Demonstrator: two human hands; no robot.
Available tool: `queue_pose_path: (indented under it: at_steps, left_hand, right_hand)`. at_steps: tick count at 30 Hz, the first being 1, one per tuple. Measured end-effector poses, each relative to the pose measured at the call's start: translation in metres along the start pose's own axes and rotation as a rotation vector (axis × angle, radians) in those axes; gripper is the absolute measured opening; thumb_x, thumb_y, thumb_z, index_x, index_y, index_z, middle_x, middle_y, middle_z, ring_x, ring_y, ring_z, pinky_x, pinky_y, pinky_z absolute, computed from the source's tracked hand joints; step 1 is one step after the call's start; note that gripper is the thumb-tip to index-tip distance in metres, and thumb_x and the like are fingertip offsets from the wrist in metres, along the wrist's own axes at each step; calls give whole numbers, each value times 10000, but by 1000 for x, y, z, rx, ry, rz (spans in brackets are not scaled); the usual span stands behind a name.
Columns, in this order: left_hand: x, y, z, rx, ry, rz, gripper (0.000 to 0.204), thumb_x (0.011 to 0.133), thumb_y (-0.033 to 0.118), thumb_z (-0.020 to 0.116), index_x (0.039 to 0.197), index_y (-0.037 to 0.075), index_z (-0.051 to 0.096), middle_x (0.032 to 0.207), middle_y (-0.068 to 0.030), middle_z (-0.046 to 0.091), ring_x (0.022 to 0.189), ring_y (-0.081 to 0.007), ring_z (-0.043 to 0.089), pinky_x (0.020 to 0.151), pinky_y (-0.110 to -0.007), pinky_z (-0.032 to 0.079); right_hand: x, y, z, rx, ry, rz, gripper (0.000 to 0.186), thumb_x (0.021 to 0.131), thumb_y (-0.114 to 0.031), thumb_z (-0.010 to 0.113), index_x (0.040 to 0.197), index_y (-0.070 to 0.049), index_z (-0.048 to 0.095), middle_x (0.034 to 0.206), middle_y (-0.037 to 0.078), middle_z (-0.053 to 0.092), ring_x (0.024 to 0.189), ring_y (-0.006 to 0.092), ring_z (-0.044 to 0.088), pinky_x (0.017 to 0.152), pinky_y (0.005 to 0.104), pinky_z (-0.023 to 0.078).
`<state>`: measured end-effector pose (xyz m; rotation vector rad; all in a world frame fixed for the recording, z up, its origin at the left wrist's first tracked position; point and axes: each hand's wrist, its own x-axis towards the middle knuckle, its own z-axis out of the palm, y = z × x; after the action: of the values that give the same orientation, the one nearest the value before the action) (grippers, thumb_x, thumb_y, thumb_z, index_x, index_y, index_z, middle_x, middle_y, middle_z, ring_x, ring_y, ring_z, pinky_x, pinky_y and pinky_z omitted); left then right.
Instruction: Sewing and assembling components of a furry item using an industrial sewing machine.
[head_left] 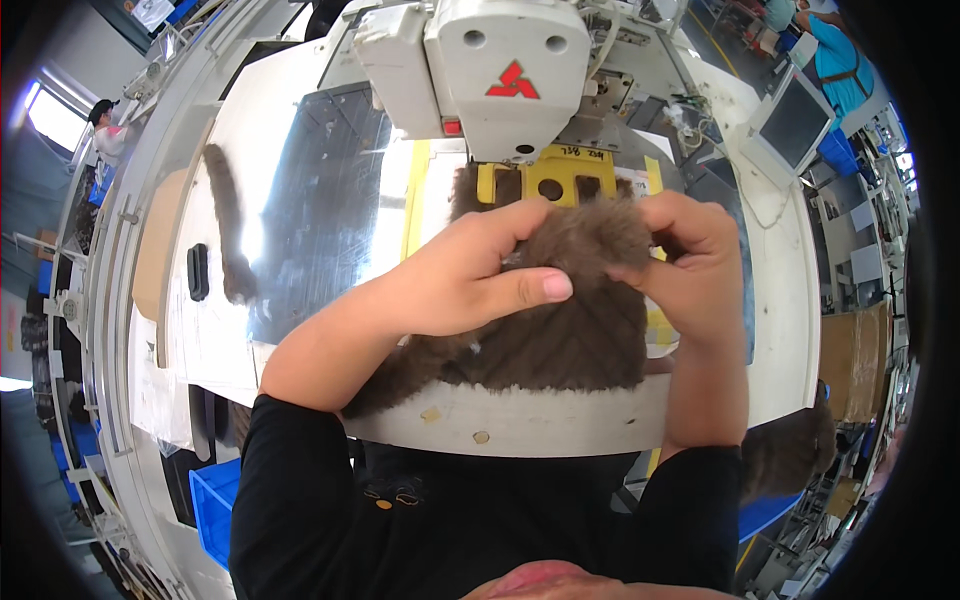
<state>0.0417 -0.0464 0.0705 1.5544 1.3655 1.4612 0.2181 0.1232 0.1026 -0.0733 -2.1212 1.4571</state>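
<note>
A fluffy piece of brown fur fabric (592,238) is held up between my two hands, bunched at its top. My left hand (480,270) grips its left side, fingers curled behind it and thumb lying across the front. At its right edge, my right hand (695,255) pinches the fur between thumb and fingers. Beneath them a larger brown fur panel (560,345) lies flat, its lower edge near the table's front. Just beyond my hands, a yellow clamp plate (550,188) with cut-out holes rests over more brown fur, under the white sewing machine head (510,80).
A narrow brown fur strip (228,225) and a small black object (197,272) lie on the white table (480,432) at left. Blue bins (212,510) stand below the left edge. A monitor (790,120) is at the far right; other people work in the background.
</note>
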Motion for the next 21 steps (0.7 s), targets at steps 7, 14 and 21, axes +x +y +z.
queue_pose_path:
  at_steps: [7,14,21]
  left_hand:
    - [0,15,-11,61,-208,-288,262,1027,217,671,1106,-30,637,933,-11,624,882,-97,551,801,-282,479]
    - [-8,9,-16,-3,5,-108,270,1025,168,656,1174,-56,643,1093,-47,704,998,-108,619,895,-276,506]
    - [-17,-4,11,-31,99,101,147,1016,71,640,1137,-9,618,1002,-55,673,917,-117,601,831,-284,505]
  right_hand:
    - [-2,-12,0,-127,-64,-26,185,765,25,857,841,-10,692,737,40,674,666,67,616,608,231,496]
    - [-3,-15,-3,-4,121,-84,321,745,32,889,794,-49,581,824,43,675,712,70,619,641,233,505]
    - [-10,-13,23,-7,-26,33,676,699,-77,966,1284,14,640,1046,56,683,881,116,670,815,248,546]
